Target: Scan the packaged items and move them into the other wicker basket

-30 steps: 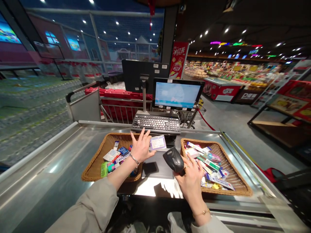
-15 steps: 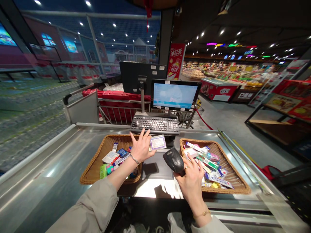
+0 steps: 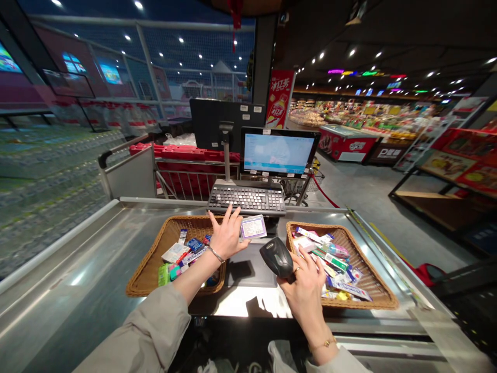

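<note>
The steel checkout surface [image 3: 66, 243] carries a wicker basket [image 3: 145, 274] of packets at 9 o'clock and another wicker basket [image 3: 382, 295] at 3 o'clock. The right grip [image 3: 305, 295] is clamped on a black barcode scanner [image 3: 276, 257]; the left grip [image 3: 227, 237] (its fingers [image 3: 229, 220] fanned wide) pinches a small flat packet [image 3: 253, 226] at 12 o'clock.

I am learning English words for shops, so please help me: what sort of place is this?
This looks like a supermarket checkout. The right hand holds a handheld barcode scanner, a till screen and keyboard stand at the steel counter, and shelves of goods fill the distance.
</note>
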Tool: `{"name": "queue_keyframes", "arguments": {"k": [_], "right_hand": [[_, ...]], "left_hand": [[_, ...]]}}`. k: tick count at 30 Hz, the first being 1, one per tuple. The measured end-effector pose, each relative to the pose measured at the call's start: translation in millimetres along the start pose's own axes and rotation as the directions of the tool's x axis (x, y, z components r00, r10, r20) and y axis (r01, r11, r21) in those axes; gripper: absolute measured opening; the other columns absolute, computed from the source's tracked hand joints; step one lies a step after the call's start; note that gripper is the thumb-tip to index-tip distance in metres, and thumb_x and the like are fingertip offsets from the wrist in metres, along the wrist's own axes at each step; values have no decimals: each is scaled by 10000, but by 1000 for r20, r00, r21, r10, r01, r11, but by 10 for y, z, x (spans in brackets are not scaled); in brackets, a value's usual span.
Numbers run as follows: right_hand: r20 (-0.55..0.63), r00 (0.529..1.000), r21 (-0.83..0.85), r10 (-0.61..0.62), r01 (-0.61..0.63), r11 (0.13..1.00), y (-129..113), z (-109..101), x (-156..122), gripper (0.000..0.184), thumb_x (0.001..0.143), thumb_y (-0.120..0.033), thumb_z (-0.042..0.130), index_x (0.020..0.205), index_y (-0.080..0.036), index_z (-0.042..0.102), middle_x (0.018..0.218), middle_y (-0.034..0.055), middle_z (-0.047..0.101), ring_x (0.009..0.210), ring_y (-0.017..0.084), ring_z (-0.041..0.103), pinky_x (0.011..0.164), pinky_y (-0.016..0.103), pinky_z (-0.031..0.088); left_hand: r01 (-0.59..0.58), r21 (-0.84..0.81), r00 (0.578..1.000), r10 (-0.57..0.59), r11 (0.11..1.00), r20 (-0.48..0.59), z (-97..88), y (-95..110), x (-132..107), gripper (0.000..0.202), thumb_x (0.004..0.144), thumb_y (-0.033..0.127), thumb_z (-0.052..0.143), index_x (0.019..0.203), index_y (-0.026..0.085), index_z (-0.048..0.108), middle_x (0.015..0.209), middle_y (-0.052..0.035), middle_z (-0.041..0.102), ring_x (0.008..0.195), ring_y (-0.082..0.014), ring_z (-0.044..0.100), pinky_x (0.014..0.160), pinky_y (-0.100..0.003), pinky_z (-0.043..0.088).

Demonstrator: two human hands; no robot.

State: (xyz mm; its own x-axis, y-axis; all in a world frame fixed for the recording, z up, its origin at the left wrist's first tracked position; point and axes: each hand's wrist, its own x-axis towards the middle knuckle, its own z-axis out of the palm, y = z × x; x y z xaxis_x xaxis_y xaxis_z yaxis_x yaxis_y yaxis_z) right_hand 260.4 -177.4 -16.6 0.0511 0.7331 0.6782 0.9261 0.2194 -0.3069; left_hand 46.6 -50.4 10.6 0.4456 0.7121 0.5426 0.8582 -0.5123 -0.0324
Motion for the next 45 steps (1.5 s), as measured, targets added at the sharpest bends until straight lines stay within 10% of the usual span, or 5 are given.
{"name": "queue_keyframes", "arguments": {"k": [19,31,45], "right_hand": [[-69,987,-31,142,-144,989,272,-11,-106,298,807,-285,573,1090,-199,607,1178,93,668,1226,276,523,1080,521,247],[-120,976,-110,182,-196,974,517,-85,-221,361,822,-374,581,1123,-174,596,1157,109,678,1185,274,552,1061,493,271],[-195,941,-137,278,-307,942,657,-95,-321,453,862,-549,531,1098,-174,624,1130,118,692,1137,283,584,1067,506,242]], "left_hand": [[-83,-180,996,78,980,-31,186,167,157,630,780,393,652,1337,147,490,1268,-184,629,1145,-342,598,1078,-756,-66],[-262,-240,965,252,935,-70,395,347,347,709,769,378,652,1376,97,418,1241,-189,620,1170,-295,581,1143,-588,293],[-306,-245,952,292,920,-94,598,644,470,760,788,372,628,1435,96,343,1222,-177,608,1144,-288,579,1155,-574,294]]}}
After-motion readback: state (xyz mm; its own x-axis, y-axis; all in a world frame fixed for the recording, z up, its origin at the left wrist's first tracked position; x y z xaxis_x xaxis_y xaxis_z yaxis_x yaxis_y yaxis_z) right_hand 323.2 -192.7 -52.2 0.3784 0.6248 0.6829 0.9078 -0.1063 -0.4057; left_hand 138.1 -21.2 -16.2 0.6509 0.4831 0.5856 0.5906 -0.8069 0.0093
